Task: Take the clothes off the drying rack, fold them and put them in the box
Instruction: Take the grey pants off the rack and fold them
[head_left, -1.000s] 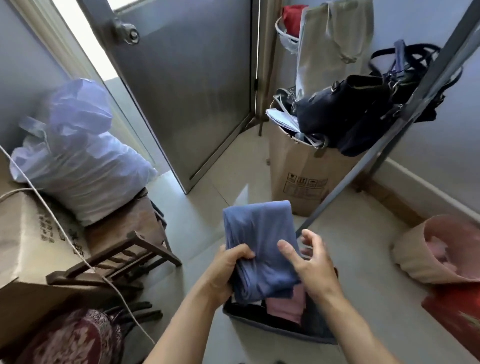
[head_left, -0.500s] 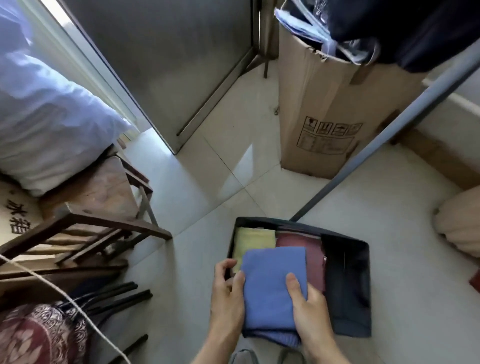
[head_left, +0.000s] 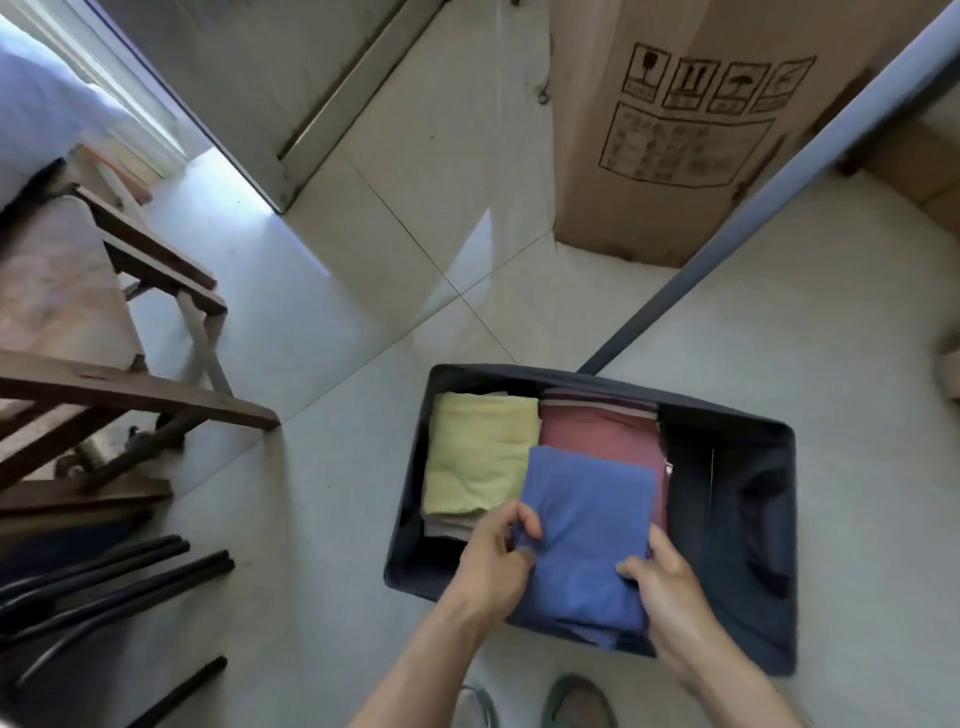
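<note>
Head view looks down on our two hands holding a folded blue cloth (head_left: 587, 530) over the near middle of the dark box (head_left: 737, 519) on the floor: our left hand (head_left: 493, 561) pinches its left edge between thumb and fingers, and our right hand (head_left: 670, 587) grips its near right side, fingers curled under where we cannot see them. Inside the box a folded yellow cloth (head_left: 478, 452) lies at the left and a pink cloth (head_left: 597, 431) beside it, partly covered by the blue one, while the right part is too dark to read. A grey rack pole (head_left: 753, 223) slants away behind the box, its top cut off, past a cardboard carton (head_left: 675, 130); a wooden chair (head_left: 130, 405) at the left is only partly in frame.
</note>
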